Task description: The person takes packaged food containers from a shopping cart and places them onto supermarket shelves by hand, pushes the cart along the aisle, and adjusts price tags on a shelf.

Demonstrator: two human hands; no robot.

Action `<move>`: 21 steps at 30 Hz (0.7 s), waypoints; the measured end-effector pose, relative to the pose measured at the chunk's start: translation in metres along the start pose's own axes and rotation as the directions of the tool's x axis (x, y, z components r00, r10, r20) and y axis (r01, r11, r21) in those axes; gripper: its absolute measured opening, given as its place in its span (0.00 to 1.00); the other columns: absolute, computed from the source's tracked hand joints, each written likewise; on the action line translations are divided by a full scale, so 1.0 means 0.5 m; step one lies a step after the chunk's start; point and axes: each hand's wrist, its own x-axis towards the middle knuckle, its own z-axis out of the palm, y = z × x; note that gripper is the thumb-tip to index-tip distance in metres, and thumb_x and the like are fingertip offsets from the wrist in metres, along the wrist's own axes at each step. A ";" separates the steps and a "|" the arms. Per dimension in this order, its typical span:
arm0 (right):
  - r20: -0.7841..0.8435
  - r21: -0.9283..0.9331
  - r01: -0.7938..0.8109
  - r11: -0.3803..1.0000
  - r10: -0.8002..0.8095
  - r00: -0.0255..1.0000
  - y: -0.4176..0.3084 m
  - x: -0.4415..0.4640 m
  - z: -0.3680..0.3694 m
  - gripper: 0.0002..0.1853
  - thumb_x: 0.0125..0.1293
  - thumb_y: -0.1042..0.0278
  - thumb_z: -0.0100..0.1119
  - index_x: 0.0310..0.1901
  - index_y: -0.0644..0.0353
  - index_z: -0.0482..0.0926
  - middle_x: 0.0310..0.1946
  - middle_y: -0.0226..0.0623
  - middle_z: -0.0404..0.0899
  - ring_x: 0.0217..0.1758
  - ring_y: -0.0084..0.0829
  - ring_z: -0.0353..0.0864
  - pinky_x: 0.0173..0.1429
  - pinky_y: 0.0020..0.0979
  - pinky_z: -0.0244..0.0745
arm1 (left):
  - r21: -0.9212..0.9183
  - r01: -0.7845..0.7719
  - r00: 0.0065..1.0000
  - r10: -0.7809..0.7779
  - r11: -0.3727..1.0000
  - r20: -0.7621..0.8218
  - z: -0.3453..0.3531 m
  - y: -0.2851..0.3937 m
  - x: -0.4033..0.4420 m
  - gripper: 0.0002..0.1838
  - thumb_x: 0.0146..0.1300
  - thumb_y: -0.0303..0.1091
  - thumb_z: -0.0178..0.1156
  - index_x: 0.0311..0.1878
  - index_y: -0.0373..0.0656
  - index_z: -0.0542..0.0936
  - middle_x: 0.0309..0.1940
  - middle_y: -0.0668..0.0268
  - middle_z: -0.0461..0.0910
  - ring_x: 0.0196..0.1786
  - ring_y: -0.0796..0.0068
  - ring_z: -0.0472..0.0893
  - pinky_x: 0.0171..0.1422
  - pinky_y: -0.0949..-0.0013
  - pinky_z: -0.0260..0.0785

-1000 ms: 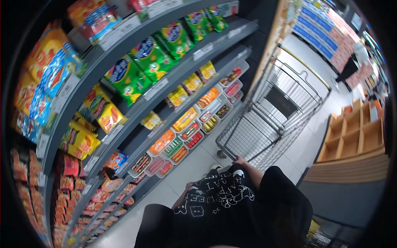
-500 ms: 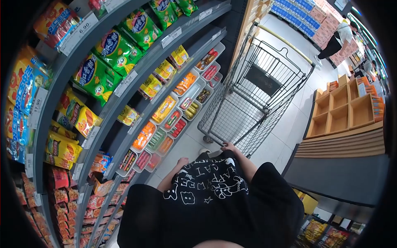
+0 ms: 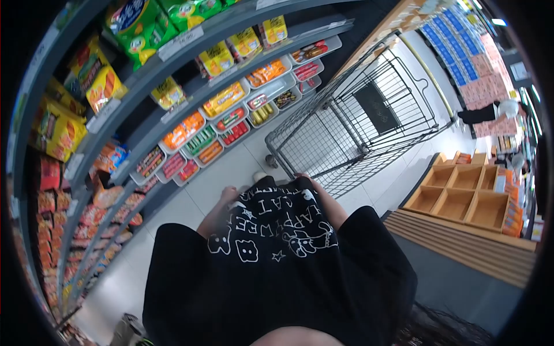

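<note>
Cannot tell whether grasping anything: blurred left hand (image 3: 229, 195), indistinct right hand (image 3: 302, 178) near grey wire cart (image 3: 334, 134) with dark panel (image 3: 377, 106).

- Cart (image 3: 376, 108): metal wire, faint sheen
- Shirt (image 3: 277, 282): matt cloth
- Trays (image 3: 283, 90): smooth plastic, glossy
- Bags (image 3: 144, 26): glossy, crinkled film
- Rack (image 3: 452, 200): smooth wood, matt
- Floor (image 3: 184, 202): smooth tile, glossy

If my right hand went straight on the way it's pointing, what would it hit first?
Most likely the shopping cart, at its near end, just beyond your right hand; whether they already touch is unclear.
</note>
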 end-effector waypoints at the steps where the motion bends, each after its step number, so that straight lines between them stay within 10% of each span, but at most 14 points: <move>1: 0.035 -0.013 0.000 1.000 0.001 0.999 0.000 -0.003 -0.004 0.22 0.45 0.62 0.51 0.40 0.69 0.68 0.34 0.45 0.73 0.40 0.37 0.71 0.43 0.33 0.64 | -0.020 0.064 0.998 -0.064 0.998 -0.002 -0.006 0.020 -0.014 0.09 0.38 0.35 0.52 0.24 0.43 0.75 0.23 0.58 0.75 0.30 0.64 0.75 0.34 0.67 0.66; 11: 0.012 -0.314 -0.366 0.876 0.390 0.921 -0.117 -0.048 -0.054 0.20 0.45 0.62 0.51 0.39 0.66 0.69 0.34 0.47 0.72 0.39 0.40 0.71 0.42 0.34 0.65 | -0.091 0.131 0.970 -0.147 0.987 -0.193 0.060 -0.026 -0.038 0.14 0.43 0.39 0.50 0.34 0.47 0.74 0.35 0.59 0.73 0.40 0.62 0.72 0.46 0.65 0.63; 21: -0.120 -0.548 -0.341 0.764 0.331 0.936 -0.243 0.052 -0.045 0.17 0.45 0.62 0.51 0.37 0.63 0.71 0.34 0.48 0.72 0.38 0.43 0.71 0.40 0.36 0.66 | -0.398 0.262 0.876 -0.390 0.879 -0.284 0.114 -0.040 -0.121 0.16 0.41 0.34 0.49 0.37 0.47 0.74 0.33 0.59 0.74 0.38 0.63 0.73 0.44 0.68 0.64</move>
